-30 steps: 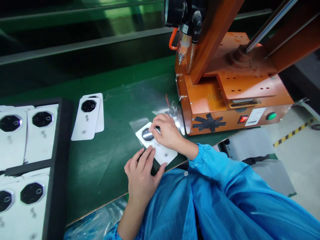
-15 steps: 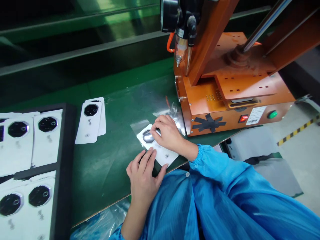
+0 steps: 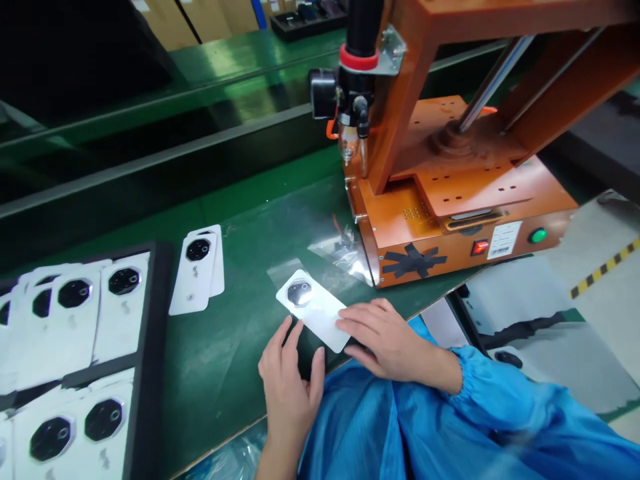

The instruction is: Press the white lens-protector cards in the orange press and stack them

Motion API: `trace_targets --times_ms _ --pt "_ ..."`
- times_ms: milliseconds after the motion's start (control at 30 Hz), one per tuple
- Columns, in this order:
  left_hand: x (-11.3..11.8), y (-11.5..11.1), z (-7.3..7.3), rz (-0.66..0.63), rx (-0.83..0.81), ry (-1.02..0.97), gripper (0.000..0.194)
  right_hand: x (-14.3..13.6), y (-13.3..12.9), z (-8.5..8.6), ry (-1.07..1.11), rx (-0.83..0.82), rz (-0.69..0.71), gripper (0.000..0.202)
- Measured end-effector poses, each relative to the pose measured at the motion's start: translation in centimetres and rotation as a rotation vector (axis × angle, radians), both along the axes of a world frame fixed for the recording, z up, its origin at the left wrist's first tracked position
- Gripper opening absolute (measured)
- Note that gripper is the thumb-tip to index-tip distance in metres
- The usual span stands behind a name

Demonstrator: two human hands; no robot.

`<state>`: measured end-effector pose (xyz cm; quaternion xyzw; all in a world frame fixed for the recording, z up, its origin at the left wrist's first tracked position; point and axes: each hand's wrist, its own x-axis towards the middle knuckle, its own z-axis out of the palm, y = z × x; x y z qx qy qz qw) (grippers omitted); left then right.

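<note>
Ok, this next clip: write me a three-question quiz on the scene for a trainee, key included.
1. The pair of overlapping white panels just right of the black tray lies:
A. on the floor
B. on the green tabletop
C. on the person's lap
2. True or false: the right hand is at the end of the nearest panel away from its dark camera window.
3. Fill in: the front of the orange machine carries a red switch and a round ____ button.

Key: 1. B; 2. True; 3. green
</note>
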<state>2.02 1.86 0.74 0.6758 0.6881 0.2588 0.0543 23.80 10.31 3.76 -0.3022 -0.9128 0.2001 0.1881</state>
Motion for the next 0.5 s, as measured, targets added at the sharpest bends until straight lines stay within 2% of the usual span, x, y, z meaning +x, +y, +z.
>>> trace_targets --times_ms 100,133,233,267,367,500 --pt "-0.4 -0.2 0.0 0.013 -0.054 0.111 0.071 1.7 -0.9 -0.7 -0.129 0.003 0.085 0.072" --pt "-0.6 -0.2 -0.1 0.01 -0.063 0.143 0.073 2.1 -1.1 -1.0 -0.168 0.02 0.092 0.07" --pt "-1.1 0.1 -0.3 0.009 -0.047 0.196 0.073 2.9 -1.3 -1.6 -0.194 0.139 0.073 0.042" --pt "-1.3 0.2 -0.4 0.007 -0.033 0.207 0.073 3.1 -1.4 -1.8 -0.174 0.18 0.064 0.038" --pt "-1.9 0.5 -1.0 -0.042 0.014 0.226 0.073 3.7 -1.4 -1.7 -0.097 0.238 0.064 0.032" --pt "-3.0 0.9 -2.0 -0.124 0.114 0.204 0.068 4.7 -1.5 -0.7 0.02 0.319 0.035 0.029"
